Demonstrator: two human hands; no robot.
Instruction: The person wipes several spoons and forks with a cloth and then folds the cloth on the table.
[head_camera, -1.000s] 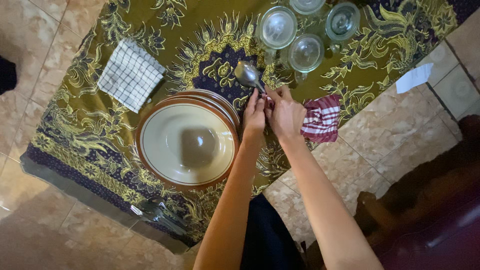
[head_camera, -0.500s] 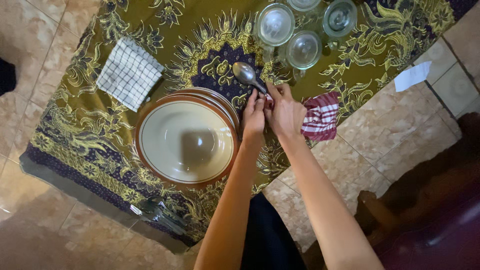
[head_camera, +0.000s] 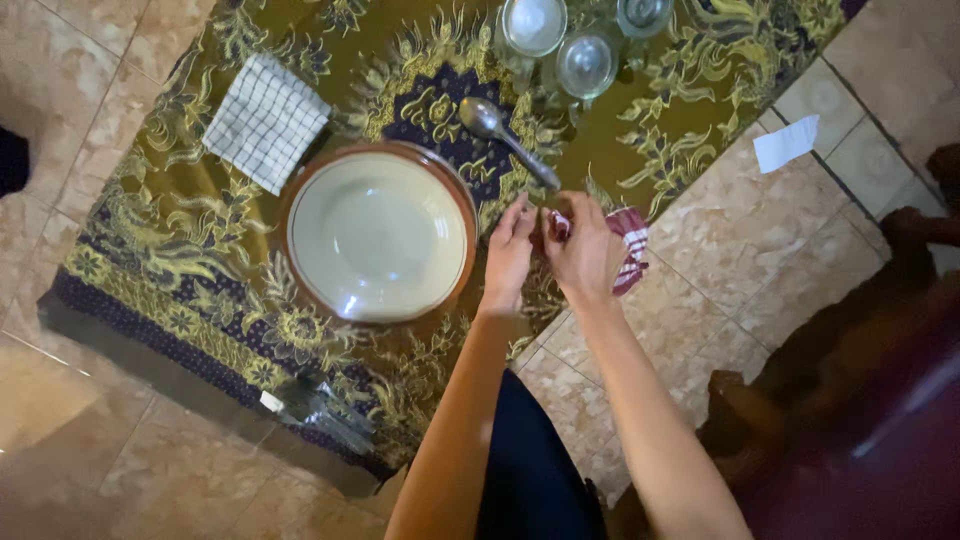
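A metal spoon (head_camera: 487, 119) lies slanted on the olive patterned tablecloth (head_camera: 180, 230). Its handle end points at my hands. My right hand (head_camera: 585, 252) is closed on a red and white striped cloth (head_camera: 630, 240), just below the handle's tip. My left hand (head_camera: 510, 250) is next to it with its fingers drawn together at the cloth's edge. Whether it grips the cloth is unclear. Neither hand visibly covers the spoon. A cream plate with a brown rim (head_camera: 378, 235) sits just left of my left hand.
A folded checked cloth (head_camera: 265, 120) lies at the table's left. Three upturned glasses (head_camera: 586, 65) stand at the far edge. The table's near edge runs diagonally below the plate. A white paper scrap (head_camera: 785, 145) lies on the tiled floor; dark furniture (head_camera: 860, 400) stands at the right.
My hands have slid down off the spoon's handle toward me, leaving almost the whole spoon bare. The striped cloth is more bunched in my right hand. The view shifted, so the glasses sit higher.
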